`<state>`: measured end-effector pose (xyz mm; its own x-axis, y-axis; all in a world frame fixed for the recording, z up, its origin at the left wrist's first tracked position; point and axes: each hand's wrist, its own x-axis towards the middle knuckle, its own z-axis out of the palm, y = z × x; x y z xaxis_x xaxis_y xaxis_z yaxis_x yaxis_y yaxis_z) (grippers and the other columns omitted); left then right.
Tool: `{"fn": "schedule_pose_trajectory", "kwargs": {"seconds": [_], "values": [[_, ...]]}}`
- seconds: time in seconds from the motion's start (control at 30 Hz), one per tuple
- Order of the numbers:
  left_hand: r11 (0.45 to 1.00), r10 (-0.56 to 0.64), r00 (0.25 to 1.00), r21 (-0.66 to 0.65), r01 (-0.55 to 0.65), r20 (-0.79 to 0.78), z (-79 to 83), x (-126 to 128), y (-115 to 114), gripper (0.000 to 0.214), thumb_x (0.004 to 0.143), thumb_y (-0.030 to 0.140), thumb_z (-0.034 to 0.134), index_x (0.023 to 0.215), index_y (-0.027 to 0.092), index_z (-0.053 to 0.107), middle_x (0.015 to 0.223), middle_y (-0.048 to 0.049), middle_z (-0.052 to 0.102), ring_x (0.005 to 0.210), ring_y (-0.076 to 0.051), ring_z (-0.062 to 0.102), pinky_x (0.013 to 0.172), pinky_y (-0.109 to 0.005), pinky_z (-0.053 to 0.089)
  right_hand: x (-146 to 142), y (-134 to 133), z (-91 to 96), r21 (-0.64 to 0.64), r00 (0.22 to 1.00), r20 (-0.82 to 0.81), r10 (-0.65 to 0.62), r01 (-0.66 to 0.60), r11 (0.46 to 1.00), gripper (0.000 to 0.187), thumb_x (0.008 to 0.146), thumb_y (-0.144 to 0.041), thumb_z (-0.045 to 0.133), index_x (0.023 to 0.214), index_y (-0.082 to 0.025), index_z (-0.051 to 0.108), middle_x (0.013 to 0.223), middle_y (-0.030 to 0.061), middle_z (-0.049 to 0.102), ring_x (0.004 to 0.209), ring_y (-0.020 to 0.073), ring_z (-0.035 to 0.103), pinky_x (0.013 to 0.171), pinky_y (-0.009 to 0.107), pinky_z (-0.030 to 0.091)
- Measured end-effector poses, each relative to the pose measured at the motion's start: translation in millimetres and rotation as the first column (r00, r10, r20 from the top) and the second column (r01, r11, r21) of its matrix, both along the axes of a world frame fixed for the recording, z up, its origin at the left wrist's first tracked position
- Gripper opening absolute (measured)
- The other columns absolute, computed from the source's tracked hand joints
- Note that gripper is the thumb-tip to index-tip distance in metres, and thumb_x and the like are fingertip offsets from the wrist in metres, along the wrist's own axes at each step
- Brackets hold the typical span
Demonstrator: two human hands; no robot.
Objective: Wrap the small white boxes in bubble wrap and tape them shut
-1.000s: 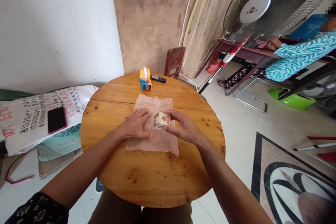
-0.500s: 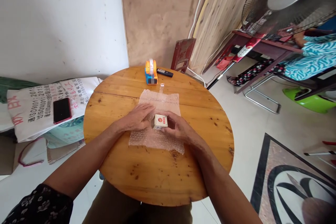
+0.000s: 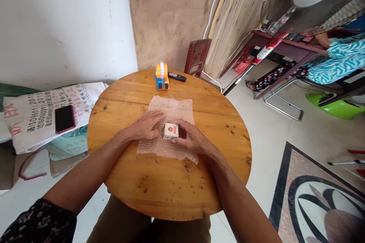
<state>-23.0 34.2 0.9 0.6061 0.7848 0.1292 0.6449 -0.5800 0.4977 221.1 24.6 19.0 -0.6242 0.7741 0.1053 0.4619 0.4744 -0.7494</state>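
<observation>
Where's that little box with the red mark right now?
Near the centre of the head view, the little box is over the bubble wrap, held by the right hand, the left hand just to its left.

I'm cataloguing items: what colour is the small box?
The small box is off-white with red printing; head view.

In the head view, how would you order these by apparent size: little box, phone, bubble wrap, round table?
Largest to smallest:
1. round table
2. bubble wrap
3. phone
4. little box
</observation>
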Motion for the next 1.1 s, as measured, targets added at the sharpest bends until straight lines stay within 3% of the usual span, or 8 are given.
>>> {"fn": "schedule_pose_trajectory", "kwargs": {"seconds": [0.17, 0.33, 0.5, 0.63, 0.73, 0.83, 0.97, 1.1], "values": [[1.000, -0.005, 1.000, 0.000, 0.005, 0.020, 0.7, -0.5, 0.1, 0.074, 0.072, 0.022, 0.055, 0.143, 0.012, 0.042, 0.154, -0.0167, 0.038, 0.144, -0.032, 0.031, 0.119, -0.051, 0.024, 2.4, -1.8, 5.7, -0.031, 0.998, -0.055, 0.035, -0.037, 0.999, 0.062, 0.077, -0.036, 0.072, 0.133, -0.022, 0.050, 0.133, 0.0096, 0.057, 0.119, 0.0257, 0.055, 0.100, 0.041, 0.045], [1.000, 0.004, 0.998, 0.019, -0.006, 0.056, -3.5, -1.1, 2.8, 0.074, 0.068, 0.020, 0.057, 0.141, 0.013, 0.046, 0.152, -0.0163, 0.040, 0.144, -0.035, 0.031, 0.118, -0.054, 0.025, 14.0, -9.1, 32.4, 0.047, 0.988, -0.150, -0.026, 0.033, 0.998, 0.030, 0.080, -0.037, 0.071, 0.104, -0.021, 0.065, 0.106, 0.0052, 0.065, 0.096, 0.0200, 0.060, 0.088, 0.035, 0.048], [0.997, -0.038, 0.985, 0.069, 0.026, 0.171, 3.6, -3.8, 0.7, 0.067, 0.070, 0.018, 0.056, 0.136, 0.014, 0.051, 0.150, -0.0153, 0.043, 0.146, -0.033, 0.027, 0.119, -0.053, 0.024, 17.9, -34.6, 55.6, -0.027, 0.977, 0.013, 0.212, -0.212, 0.977, 0.024, 0.080, -0.041, 0.072, 0.095, -0.023, 0.068, 0.085, 0.0016, 0.066, 0.076, 0.0165, 0.058, 0.072, 0.030, 0.048], [0.992, -0.118, 0.951, 0.075, 0.101, 0.284, 15.5, 0.5, -5.4, 0.055, 0.077, 0.027, 0.062, 0.131, 0.019, 0.056, 0.136, -0.0133, 0.056, 0.133, -0.031, 0.045, 0.112, -0.051, 0.034, 4.5, -57.6, 53.2, 0.236, 0.903, 0.413, 0.116, -0.229, 0.944, 0.020, 0.078, -0.033, 0.073, 0.093, -0.022, 0.066, 0.100, 0.0070, 0.066, 0.093, 0.0238, 0.058, 0.086, 0.040, 0.044], [0.990, -0.143, 0.947, 0.055, 0.133, 0.286, 18.9, 8.1, -10.7, 0.057, 0.076, 0.034, 0.067, 0.130, 0.018, 0.057, 0.127, -0.0131, 0.061, 0.121, -0.030, 0.054, 0.107, -0.049, 0.040, -5.2, -65.1, 43.1, 0.353, 0.841, 0.537, 0.058, -0.286, 0.891, 0.007, 0.082, -0.024, 0.066, 0.085, -0.018, 0.064, 0.095, 0.0082, 0.066, 0.090, 0.0235, 0.056, 0.085, 0.040, 0.041], [0.998, -0.041, 0.975, -0.046, 0.053, 0.220, 17.4, 14.0, -16.3, 0.047, 0.075, 0.036, 0.069, 0.119, 0.018, 0.063, 0.118, -0.0102, 0.067, 0.113, -0.029, 0.058, 0.102, -0.046, 0.044, -9.3, -63.4, 34.4, 0.427, 0.838, 0.545, 0.031, -0.308, 0.850, 0.011, 0.083, -0.010, 0.057, 0.076, -0.017, 0.062, 0.087, 0.0067, 0.065, 0.087, 0.0218, 0.055, 0.081, 0.037, 0.040], [0.976, 0.092, 0.977, -0.210, -0.050, 0.193, 17.3, 18.1, -21.2, 0.032, 0.080, 0.036, 0.063, 0.107, 0.020, 0.067, 0.107, -0.0044, 0.072, 0.101, -0.025, 0.064, 0.094, -0.039, 0.050, -9.6, -59.2, 34.7, 0.346, 0.869, 0.488, 0.086, -0.283, 0.894, 0.016, 0.082, -0.005, 0.051, 0.075, -0.017, 0.060, 0.089, 0.0070, 0.064, 0.085, 0.0198, 0.055, 0.078, 0.034, 0.043], [0.990, 0.063, 0.960, -0.140, -0.025, 0.272, 23.4, 23.5, -20.7, 0.025, 0.078, 0.032, 0.063, 0.099, 0.019, 0.068, 0.104, -0.0043, 0.072, 0.100, -0.024, 0.065, 0.094, -0.038, 0.051, -7.1, -61.3, 42.1, 0.295, 0.911, 0.409, 0.054, -0.188, 0.937, 0.016, 0.084, -0.007, 0.045, 0.081, -0.016, 0.058, 0.109, 0.0118, 0.062, 0.095, 0.0210, 0.058, 0.080, 0.035, 0.049]]}}
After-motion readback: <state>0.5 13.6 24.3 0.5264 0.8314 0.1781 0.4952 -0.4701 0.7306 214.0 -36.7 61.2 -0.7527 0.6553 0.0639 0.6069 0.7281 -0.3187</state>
